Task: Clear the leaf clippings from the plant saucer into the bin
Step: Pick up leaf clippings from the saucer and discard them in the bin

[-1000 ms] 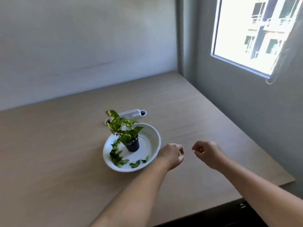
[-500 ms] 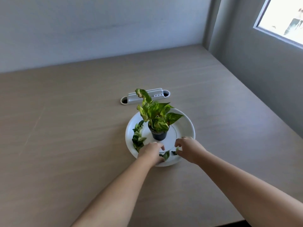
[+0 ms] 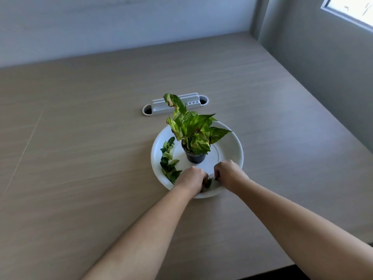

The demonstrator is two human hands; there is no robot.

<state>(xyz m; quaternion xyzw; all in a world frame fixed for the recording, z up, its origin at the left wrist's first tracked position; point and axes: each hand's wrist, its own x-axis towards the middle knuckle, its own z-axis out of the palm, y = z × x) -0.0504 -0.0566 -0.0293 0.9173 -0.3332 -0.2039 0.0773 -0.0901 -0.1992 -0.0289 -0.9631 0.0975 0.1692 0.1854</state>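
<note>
Both hands are curled knuckles-up over the near rim of the saucer [image 3: 232,142]. The left hand [image 3: 190,179] has its fingers folded down onto a small dark clump of leaf clippings [image 3: 207,182] that shows in the gap between the two fists; it looks pinched onto them, though the fingertips are hidden under the hand, so whether the leaves are truly gripped I cannot tell. The right hand [image 3: 227,172] is closed in the same way just beside it, its fingertips at the far side of that clump, and what it holds, if anything, is equally hidden. Working from both sides probably serves to herd the loose pieces together so that they lift as one bunch.

The bulk of the clippings [image 3: 168,160] is untouched: a long band lying along the saucer's left inner wall, its long axis following the curve of the rim from the far-left side round toward the left hand. The small black pot [image 3: 195,157] with its plant [image 3: 191,128] stands upright at the saucer's centre, so the hands keep to the ring of bare white around it.

The saucer sits near the middle of the desk [image 3: 80,178], just in front of a grey cable port [image 3: 174,104]. No bin is in view.
</note>
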